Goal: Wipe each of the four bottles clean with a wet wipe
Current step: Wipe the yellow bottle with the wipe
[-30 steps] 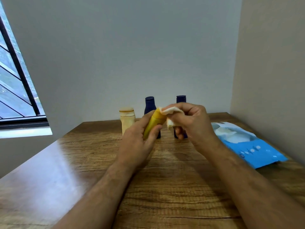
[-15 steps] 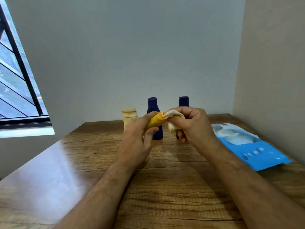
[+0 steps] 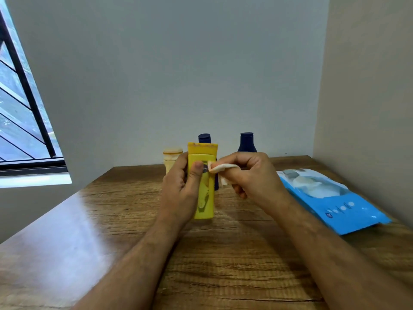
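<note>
Yellow bottle (image 3: 203, 186): upright above the tabletop (image 3: 223, 253), gripped in our left hand (image 3: 178, 189).
Wipe (image 3: 220, 167): pinched in our right hand (image 3: 252, 175), touching the bottle's front.
Far: cream bottle (image 3: 171, 156), two blue bottles (image 3: 246, 142).
Right: wipes pack (image 3: 330, 202).

A single head-worn wide view looks forward and slightly down, close over the table (image 3: 93, 231), apparently facing a room corner.

Wooden table (image 3: 116, 222): three bottles (image 3: 246, 142), blue wipes pack (image 3: 335, 204).
</note>
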